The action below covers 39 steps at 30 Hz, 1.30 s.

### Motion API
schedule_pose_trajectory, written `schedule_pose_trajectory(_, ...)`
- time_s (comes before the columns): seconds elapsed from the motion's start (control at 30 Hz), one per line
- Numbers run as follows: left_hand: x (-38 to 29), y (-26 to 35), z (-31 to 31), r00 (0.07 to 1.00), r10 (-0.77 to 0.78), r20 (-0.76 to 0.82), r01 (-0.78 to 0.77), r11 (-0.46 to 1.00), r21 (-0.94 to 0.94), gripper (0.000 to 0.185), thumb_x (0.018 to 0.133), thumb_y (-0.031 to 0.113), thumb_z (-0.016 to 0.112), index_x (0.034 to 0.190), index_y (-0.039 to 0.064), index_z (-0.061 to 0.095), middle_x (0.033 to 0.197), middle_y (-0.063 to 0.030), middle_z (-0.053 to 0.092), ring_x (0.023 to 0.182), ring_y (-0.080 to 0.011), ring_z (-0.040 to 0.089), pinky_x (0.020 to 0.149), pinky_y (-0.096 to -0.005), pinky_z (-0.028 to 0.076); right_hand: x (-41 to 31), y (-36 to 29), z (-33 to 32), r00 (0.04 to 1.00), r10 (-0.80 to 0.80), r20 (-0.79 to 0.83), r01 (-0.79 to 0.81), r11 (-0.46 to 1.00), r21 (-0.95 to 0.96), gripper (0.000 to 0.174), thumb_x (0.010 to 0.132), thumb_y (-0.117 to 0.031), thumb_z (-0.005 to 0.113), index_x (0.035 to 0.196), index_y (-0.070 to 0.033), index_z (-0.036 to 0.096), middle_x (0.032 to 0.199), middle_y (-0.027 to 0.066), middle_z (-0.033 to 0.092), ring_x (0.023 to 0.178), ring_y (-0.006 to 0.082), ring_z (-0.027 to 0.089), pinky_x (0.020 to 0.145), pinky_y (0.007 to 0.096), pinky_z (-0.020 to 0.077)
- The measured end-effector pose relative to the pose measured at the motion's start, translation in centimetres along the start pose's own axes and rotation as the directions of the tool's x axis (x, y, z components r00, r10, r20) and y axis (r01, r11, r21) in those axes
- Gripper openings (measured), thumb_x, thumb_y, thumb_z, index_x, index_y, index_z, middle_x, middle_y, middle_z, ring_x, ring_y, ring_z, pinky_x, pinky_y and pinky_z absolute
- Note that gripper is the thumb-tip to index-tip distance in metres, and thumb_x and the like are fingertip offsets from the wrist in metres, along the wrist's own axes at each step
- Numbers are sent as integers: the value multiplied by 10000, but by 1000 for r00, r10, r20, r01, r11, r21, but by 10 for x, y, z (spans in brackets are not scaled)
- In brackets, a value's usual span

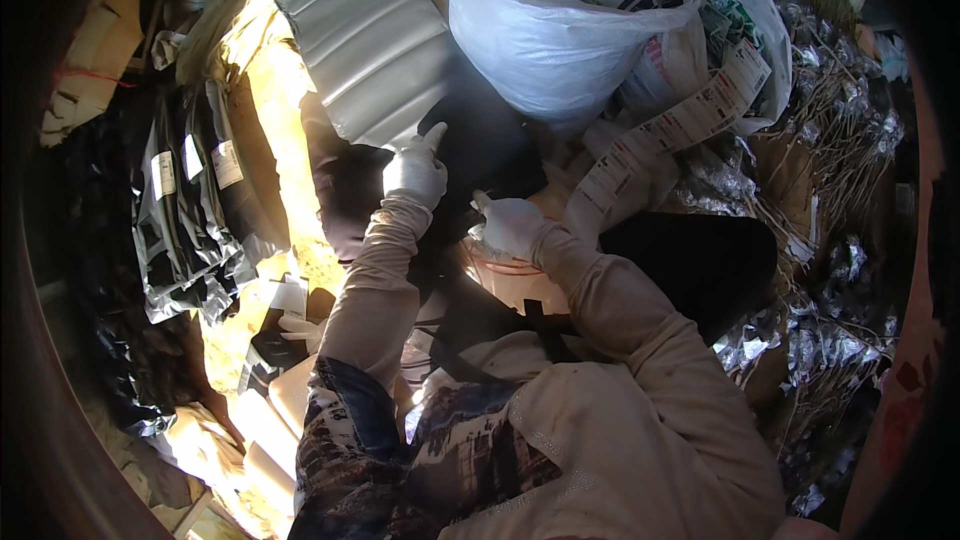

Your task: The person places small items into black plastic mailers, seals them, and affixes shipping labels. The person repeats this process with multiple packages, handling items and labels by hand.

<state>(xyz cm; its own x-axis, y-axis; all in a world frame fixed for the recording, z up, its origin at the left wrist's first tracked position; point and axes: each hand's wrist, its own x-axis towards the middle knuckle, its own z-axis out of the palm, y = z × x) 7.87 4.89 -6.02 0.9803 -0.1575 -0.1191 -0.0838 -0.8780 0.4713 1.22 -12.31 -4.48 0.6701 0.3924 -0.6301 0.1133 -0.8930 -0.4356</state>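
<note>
A black padded panel (375,37) with ribbed seams lies slanted before me, its upper part silvery in sunlight and its lower part in shadow. My left hand (416,172), in a white glove, rests on its lower left part with the index finger stretched out. At the panel's lower edge is my right hand (510,225), also gloved, its fingers bent and a fingertip pointing left. Whether either hand grips anything is hidden. Below the right hand stands a pale container (517,281) with a reddish line near its rim.
A white plastic bag (555,45) full of green-and-white packets stands beyond the panel. From a second bag (772,90) a strip of printed labels (675,124) trails toward me. Bundled bare stems (840,157) with shiny wrapping lie right; labelled black plastic packages (195,202) lie left.
</note>
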Motion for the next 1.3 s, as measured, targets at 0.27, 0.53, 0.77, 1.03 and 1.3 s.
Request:
schedule_pose_trajectory(0.27, -41, 26, 37, 944, 31, 329, -247, 728, 639, 688, 832, 333, 665, 1380, 16, 396, 1107, -110, 578, 1018, -265, 608, 706, -439, 537, -2, -1, 16, 997, -28, 66, 33, 995, -90, 533, 986, -284, 440, 1394, 58, 410, 1059, 219, 678, 1004, 358, 659, 829, 441, 526)
schedule_pose_trajectory(0.53, -8, 1, 29, 973, -160, 169, 95, 935, 342, 432, 861, 103, 521, 1284, 185, 533, 1095, -163, 635, 987, -336, 660, 776, -475, 550, -3, 11, 28, 1000, 13, 15, -14, 999, 31, 477, 963, -226, 449, 1383, 1, 450, 1138, 222, 649, 1049, 359, 638, 845, 449, 516)
schedule_pose_trajectory(0.77, -17, 27, -59, 848, 273, 454, 295, 469, -832, 635, 766, -166, 471, 1338, 83, 587, 908, -15, 526, 759, -135, 545, 706, -245, 459, 59, 6, 24, 893, -115, -435, 261, 920, 294, 386, 930, -304, 546, 1183, -19, 610, 965, 189, 680, 893, 325, 652, 770, 407, 513)
schedule_pose_trajectory(1.03, -25, 74, -131, 894, 434, -113, -351, 833, 427, 52, 757, 92, 648, 757, 98, 700, 877, -80, 598, 779, -290, 606, 705, -367, 509, 44, -25, -29, 900, 177, -398, 318, 355, 879, 266, 914, -233, 629, 1054, -10, 662, 751, 6, 599, 686, 186, 554, 690, 315, 472)
schedule_pose_trajectory(1.3, -15, 49, -110, 982, 119, -145, -37, 879, 475, 388, 831, 204, 610, 1203, 112, 552, 1071, -130, 637, 929, -307, 663, 902, -459, 434, -35, -5, -33, 562, 374, -738, 648, 355, 674, 372, 833, -6, 583, 1205, -20, 593, 1152, 161, 603, 1030, 291, 613, 863, 321, 502)
